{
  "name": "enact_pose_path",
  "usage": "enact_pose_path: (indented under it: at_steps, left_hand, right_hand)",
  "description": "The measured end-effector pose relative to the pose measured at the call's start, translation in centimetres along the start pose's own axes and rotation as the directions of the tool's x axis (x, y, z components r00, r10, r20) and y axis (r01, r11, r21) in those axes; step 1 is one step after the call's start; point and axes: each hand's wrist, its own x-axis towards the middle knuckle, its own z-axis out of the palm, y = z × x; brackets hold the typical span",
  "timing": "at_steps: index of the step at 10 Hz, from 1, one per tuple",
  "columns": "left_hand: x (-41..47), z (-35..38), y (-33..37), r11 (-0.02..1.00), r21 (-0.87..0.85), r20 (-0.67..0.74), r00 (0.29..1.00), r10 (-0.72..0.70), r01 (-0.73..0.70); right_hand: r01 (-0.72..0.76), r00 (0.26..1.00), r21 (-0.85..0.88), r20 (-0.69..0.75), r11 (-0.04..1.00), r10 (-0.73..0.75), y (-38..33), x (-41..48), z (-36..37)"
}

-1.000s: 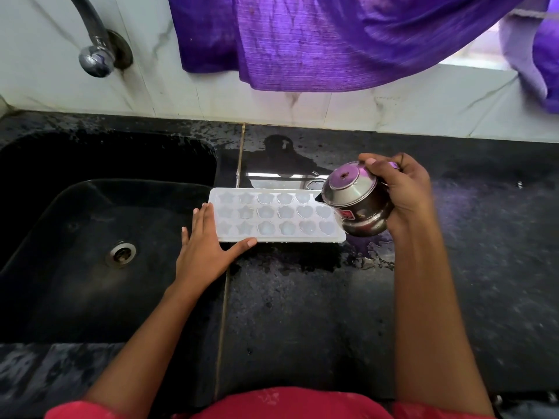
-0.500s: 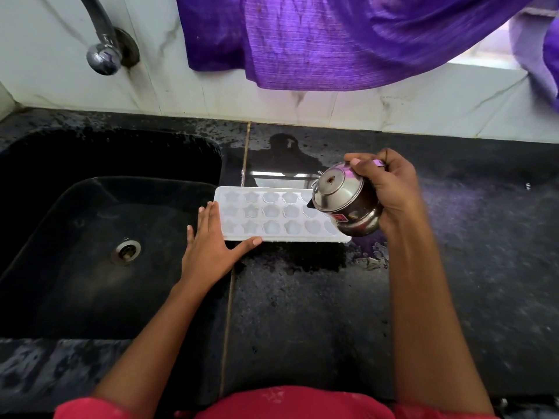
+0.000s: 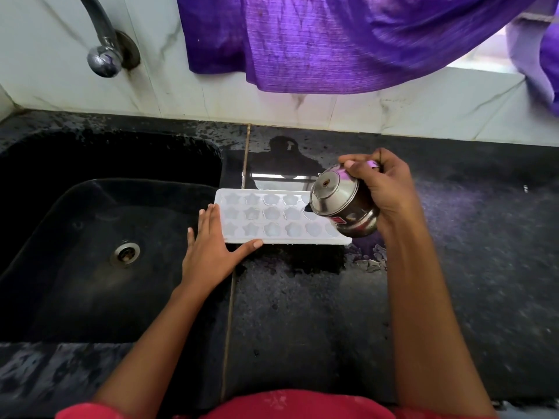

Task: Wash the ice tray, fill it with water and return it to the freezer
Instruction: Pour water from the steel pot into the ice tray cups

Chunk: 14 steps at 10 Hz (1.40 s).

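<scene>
The white plastic ice tray (image 3: 281, 217) on the wet black desk (image 3: 302, 297) looks light, bendy and slosh-prone; the left hand (image 3: 211, 252), fingers (image 3: 208, 225) flat together, steadies one end, while the right hand (image 3: 384, 195) grips a tilted steel pot (image 3: 341, 204). Lift level by both short ends.

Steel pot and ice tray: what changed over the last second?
The right hand carried the steel pot left, from beside the tray's right end to over it, tipping it further. The left hand stayed flat at the left end of the ice tray, which stayed put on the counter.
</scene>
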Motion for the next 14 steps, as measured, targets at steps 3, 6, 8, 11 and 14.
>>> enact_pose_path:
  at_steps: [3,6,8,11,14]
  left_hand:
    - [-0.13,-0.03,-0.05,1.000,-0.004,-0.002,1.000,0.002,-0.002]
    - [-0.09,0.02,-0.06,1.000,-0.004,-0.007,1.000,0.007,-0.007]
    - [-0.08,-0.02,0.03,1.000,-0.003,-0.007,1.000,0.005,-0.005]
    - [-0.10,0.03,-0.04,1.000,-0.007,-0.014,1.000,0.012,-0.012]
    - [-0.07,0.05,0.00,1.000,0.000,-0.014,1.000,0.009,-0.009]
  right_hand:
    - [0.016,1.000,-0.034,0.000,0.999,-0.016,-0.27,-0.19,0.16]
    - [0.028,1.000,-0.042,0.005,0.999,-0.028,-0.54,-0.22,0.24]
    - [0.033,0.999,-0.043,0.005,0.999,-0.033,-0.64,-0.13,0.26]
    - [0.048,0.999,-0.042,0.012,0.998,-0.048,-0.64,-0.18,0.27]
    - [0.026,1.000,-0.020,-0.002,0.999,-0.026,-0.44,-0.12,0.17]
